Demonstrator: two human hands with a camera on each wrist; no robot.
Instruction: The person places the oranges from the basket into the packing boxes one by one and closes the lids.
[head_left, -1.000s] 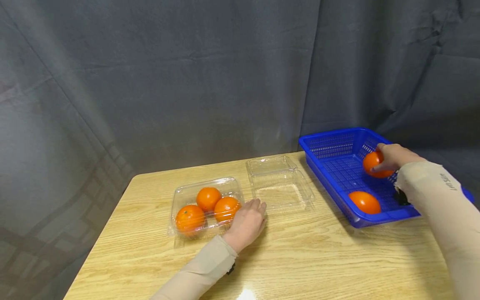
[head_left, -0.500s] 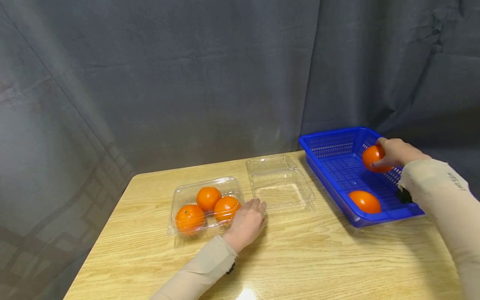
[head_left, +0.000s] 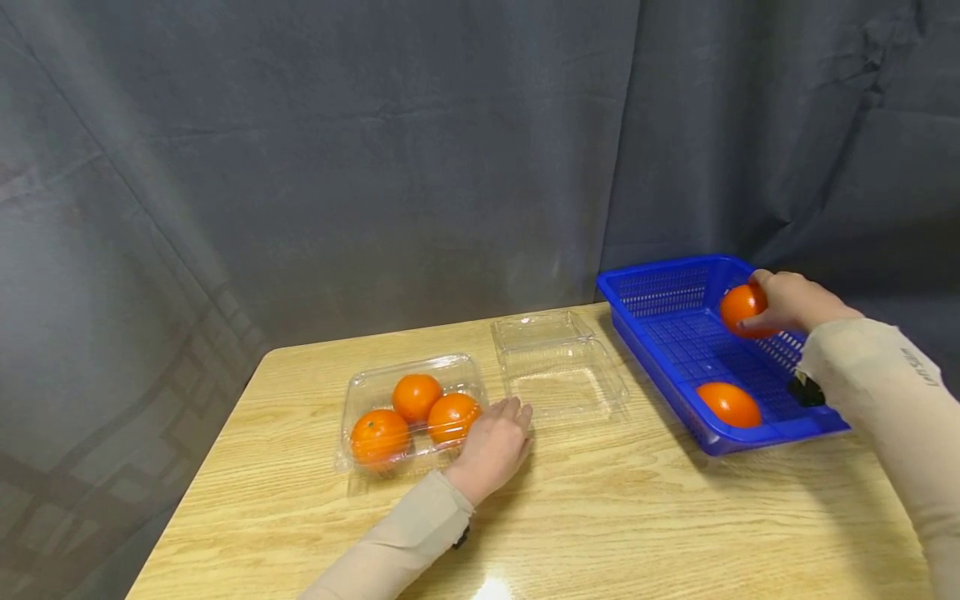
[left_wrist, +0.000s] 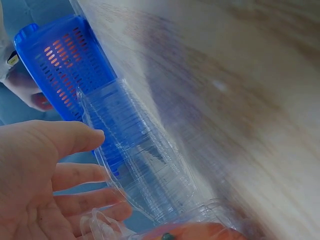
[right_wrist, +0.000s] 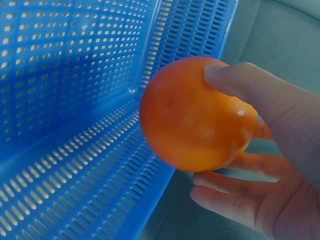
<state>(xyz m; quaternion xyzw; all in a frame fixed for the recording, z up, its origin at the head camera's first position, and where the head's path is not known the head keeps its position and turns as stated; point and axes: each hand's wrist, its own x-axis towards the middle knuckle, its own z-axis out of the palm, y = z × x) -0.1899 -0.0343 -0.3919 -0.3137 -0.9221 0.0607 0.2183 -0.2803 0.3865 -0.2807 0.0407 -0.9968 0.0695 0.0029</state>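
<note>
My right hand (head_left: pixel 798 302) grips an orange (head_left: pixel 742 308) above the far right part of the blue basket (head_left: pixel 660 375). In the right wrist view the thumb lies on top of the orange (right_wrist: pixel 192 115), with fingers beneath it. A second orange (head_left: pixel 729 405) lies in the basket's near corner. My left hand (head_left: pixel 493 446) rests by the right side of a clear plastic clamshell (head_left: pixel 352 400) that contains three oranges (head_left: pixel 417 398). Its fingers look relaxed and nearly straight in the left wrist view. Whether they touch the clamshell cannot be told.
Another clear clamshell (head_left: pixel 558 375), lid laid back, stands on the wooden table (head_left: pixel 600 517) between the first one and the basket. A dark grey curtain (head_left: pixel 375 167) hangs behind the table.
My right hand has lifted the orange slightly upward over the basket. The left hand and the clamshells have stayed in place.
</note>
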